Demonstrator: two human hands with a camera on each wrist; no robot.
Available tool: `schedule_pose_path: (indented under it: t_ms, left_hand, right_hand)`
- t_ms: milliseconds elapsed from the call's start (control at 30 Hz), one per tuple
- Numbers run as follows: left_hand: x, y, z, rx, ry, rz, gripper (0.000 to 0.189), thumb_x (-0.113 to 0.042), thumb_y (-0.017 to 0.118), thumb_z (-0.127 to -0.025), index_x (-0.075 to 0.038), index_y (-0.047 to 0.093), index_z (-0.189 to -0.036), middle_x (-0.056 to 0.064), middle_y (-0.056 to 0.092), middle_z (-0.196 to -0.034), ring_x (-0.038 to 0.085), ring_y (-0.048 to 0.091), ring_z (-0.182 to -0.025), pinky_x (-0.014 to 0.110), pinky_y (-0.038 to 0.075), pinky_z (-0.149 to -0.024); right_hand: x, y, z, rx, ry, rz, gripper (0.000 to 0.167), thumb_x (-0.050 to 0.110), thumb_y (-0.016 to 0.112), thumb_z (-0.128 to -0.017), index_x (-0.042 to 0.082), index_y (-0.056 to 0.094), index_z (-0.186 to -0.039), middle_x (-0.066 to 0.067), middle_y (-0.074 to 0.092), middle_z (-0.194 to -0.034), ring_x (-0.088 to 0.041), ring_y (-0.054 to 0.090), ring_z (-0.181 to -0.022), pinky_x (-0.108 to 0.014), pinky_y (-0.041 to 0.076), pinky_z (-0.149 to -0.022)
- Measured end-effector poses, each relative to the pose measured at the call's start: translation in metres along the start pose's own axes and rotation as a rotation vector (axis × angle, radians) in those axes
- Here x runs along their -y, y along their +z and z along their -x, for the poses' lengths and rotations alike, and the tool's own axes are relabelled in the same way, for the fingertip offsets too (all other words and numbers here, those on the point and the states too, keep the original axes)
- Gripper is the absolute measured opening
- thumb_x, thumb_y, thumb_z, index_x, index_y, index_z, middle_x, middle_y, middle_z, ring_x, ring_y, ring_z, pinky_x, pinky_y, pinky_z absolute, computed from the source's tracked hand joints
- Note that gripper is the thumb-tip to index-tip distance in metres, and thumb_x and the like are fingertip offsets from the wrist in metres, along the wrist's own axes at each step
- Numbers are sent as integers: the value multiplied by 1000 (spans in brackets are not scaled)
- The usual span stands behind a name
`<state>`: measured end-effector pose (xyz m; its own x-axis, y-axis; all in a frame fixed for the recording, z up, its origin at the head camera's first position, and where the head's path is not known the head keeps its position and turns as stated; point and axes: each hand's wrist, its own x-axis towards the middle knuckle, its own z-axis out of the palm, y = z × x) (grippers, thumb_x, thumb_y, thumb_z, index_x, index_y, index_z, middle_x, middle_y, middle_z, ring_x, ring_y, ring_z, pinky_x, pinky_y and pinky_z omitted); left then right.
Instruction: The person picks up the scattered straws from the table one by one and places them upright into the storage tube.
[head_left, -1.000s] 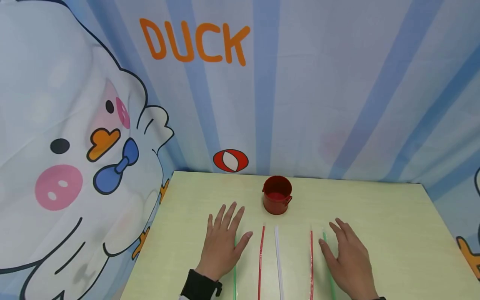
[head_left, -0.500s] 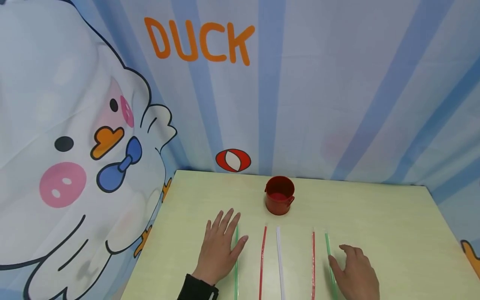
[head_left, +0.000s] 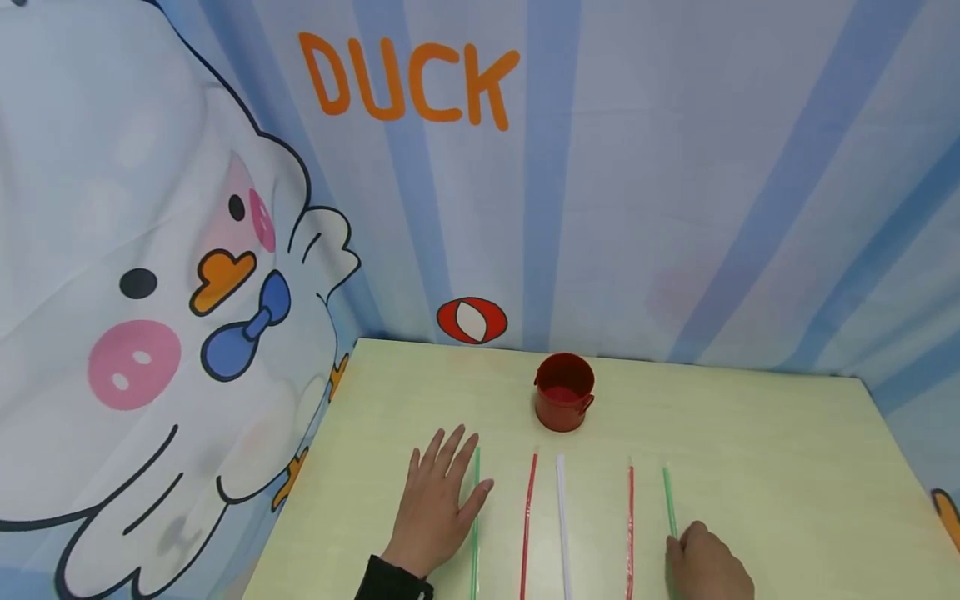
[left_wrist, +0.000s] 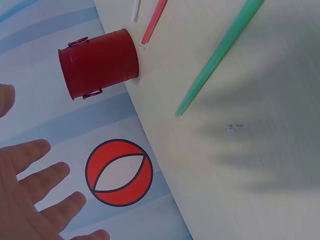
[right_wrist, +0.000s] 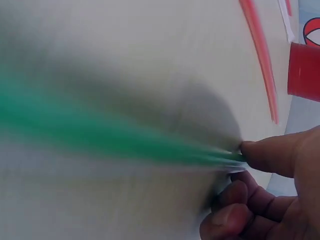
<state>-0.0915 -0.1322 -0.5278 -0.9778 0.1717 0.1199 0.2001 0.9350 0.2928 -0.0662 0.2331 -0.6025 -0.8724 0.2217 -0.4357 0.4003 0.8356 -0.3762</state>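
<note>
Right hand has curled in since the earlier frame and pinches the rightmost green drinking straw, tip toward the worktop's far edge; left hand spread wide. Straw judged light, slick, crushable: pinch gently, back from the tip.

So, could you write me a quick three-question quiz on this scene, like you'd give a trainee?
1. Multiple choice: what colour straw does the right hand pinch? A) white B) green C) red
2. True or false: the left hand is holding the bucket.
3. Fill the gap: in the head view, the white straw lies between two ____ straws.

Key:
1. B, the rightmost green straw.
2. False; the bucket stands upright on the table, apart from that hand.
3. Red; one red straw lies on each side.
</note>
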Motion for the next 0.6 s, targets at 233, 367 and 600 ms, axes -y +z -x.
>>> schedule_pose_path:
  t_ms: [233, 367, 600]
  left_hand:
    - [2, 2, 5, 13, -24, 20, 69, -52, 62, -101, -22, 41, -159, 3, 35, -169, 35, 29, -157, 67, 26, -123]
    - [3, 3, 6, 15, -34, 15, 68, -52, 61, -101, -22, 42, -159, 3, 35, -169, 34, 29, -158, 67, 26, -124]
    - [3, 5, 9, 14, -34, 13, 68, -52, 61, -101, -22, 42, -159, 3, 35, -169, 34, 29, -158, 67, 26, -124]
  right_hand:
    - [-1, -10, -1, -10, -29, -12, 28, 25, 57, -101, 0, 60, -89, -7, 62, -73, -22, 55, -65, -35, 45, -57]
    - [4, -25, 3, -36, -54, -86, 28, 24, 57, -102, -2, 62, -93, -5, 61, -70, -19, 53, -61, -31, 42, -54]
    - [36, -84, 10, -139, -181, -218, 30, 23, 56, -101, -6, 63, -104, -8, 70, -79, -16, 64, -65, -31, 45, -54]
